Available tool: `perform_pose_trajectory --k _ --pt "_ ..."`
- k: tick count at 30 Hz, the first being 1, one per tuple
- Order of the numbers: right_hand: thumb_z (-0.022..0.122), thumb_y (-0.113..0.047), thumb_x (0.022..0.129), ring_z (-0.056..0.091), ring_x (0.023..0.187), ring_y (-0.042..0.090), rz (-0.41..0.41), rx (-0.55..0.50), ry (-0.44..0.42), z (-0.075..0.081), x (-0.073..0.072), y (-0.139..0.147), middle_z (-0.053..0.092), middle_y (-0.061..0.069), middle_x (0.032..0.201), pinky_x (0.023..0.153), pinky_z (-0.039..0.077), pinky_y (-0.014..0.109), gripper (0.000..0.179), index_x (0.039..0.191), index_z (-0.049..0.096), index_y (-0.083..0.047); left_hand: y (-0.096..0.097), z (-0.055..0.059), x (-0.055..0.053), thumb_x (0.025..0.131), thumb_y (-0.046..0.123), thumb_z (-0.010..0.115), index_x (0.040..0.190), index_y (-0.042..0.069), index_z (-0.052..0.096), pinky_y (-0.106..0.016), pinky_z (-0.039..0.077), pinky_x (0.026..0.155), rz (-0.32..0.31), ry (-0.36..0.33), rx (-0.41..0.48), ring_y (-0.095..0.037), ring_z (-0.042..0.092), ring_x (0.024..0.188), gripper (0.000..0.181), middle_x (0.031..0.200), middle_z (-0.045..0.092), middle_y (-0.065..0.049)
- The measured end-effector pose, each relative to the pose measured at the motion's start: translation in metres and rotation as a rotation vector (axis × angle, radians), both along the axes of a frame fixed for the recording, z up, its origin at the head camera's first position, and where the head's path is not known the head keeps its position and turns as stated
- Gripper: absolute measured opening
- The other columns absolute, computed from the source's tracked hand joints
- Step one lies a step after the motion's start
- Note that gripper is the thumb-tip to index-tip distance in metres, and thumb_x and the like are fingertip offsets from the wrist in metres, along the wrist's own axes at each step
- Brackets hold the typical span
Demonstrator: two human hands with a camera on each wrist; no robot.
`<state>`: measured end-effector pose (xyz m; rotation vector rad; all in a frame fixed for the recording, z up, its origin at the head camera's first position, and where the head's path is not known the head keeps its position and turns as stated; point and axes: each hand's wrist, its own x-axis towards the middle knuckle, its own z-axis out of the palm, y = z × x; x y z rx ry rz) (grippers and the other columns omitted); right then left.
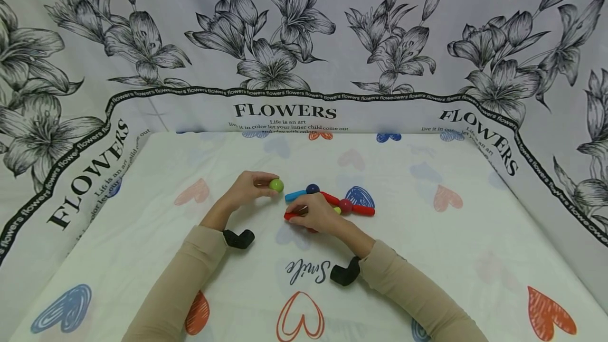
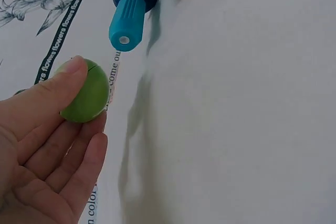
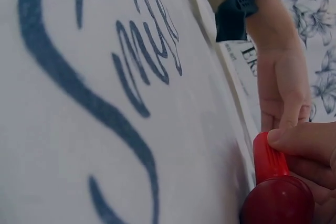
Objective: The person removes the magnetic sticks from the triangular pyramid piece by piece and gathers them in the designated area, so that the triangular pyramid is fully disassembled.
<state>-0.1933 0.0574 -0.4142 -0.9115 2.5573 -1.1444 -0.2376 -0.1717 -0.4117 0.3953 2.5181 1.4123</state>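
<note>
Between the thumb and fingers of my left hand [image 1: 241, 191] is a shiny green ball [image 2: 88, 95], pinched left of a connected group of rods and balls. My right hand [image 1: 317, 214] pinches a ribbed red rod [image 3: 269, 157] of that group; a dark red ball [image 3: 278, 203] sits at the rod's end. Beyond the right hand run a light blue rod [image 1: 295, 196], a dark blue ball [image 1: 312, 189], a red rod [image 1: 330, 198], a crimson ball [image 1: 345, 205] and another red rod [image 1: 364, 210]. A yellow-green piece [image 1: 338, 210] is partly hidden by the right hand.
A white cloth [image 1: 404, 247] printed with hearts and the word Smile covers the table. Flower-printed fabric [image 1: 380, 112] rises at the back and both sides. Black wrist-worn devices [image 1: 239, 239] sit by both sleeve cuffs.
</note>
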Motion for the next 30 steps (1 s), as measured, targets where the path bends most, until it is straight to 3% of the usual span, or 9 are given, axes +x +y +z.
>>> perform_pose_trajectory --k 8,15,23,30 --pt "0.074 -0.013 0.084 0.072 0.094 0.019 -0.038 0.005 -0.019 -0.002 0.002 0.002 0.074 0.008 0.105 0.082 0.059 0.023 0.02 0.103 0.074 -0.009 0.007 -0.002 -0.016 0.085 0.014 0.073 0.129 0.003 0.06 -0.043 0.052 0.101 0.054 0.051 0.019 -0.033 0.062 0.119 0.047 0.129 0.064 -0.018" --pt "0.074 -0.012 0.084 0.072 0.093 0.02 -0.065 -0.023 -0.017 -0.001 0.004 0.004 0.075 0.009 0.102 0.081 0.06 0.024 0.021 0.104 0.073 -0.007 0.013 -0.004 -0.033 0.086 0.013 0.072 0.13 0.003 0.059 -0.043 0.049 0.105 0.094 0.045 0.02 -0.032 0.061 0.12 0.047 0.129 0.064 -0.017" --pt "0.073 -0.01 0.084 0.072 0.092 0.022 -0.071 -0.112 0.002 -0.001 0.002 0.012 0.075 0.012 0.1 0.082 0.059 0.023 0.02 0.103 0.073 -0.003 0.023 -0.004 -0.046 0.087 0.01 0.07 0.131 0.002 0.057 -0.044 0.046 0.108 0.148 0.031 0.046 -0.032 0.059 0.123 0.047 0.133 0.061 -0.018" --pt "0.072 -0.01 0.084 0.072 0.087 0.023 -0.146 -0.213 0.002 -0.006 -0.003 0.019 0.075 0.014 0.096 0.078 0.059 0.021 0.018 0.101 0.072 -0.002 0.032 -0.008 -0.055 0.087 0.009 0.069 0.131 0.0 0.057 -0.042 0.048 0.107 0.141 0.08 0.038 -0.034 0.06 0.121 0.047 0.133 0.06 -0.021"
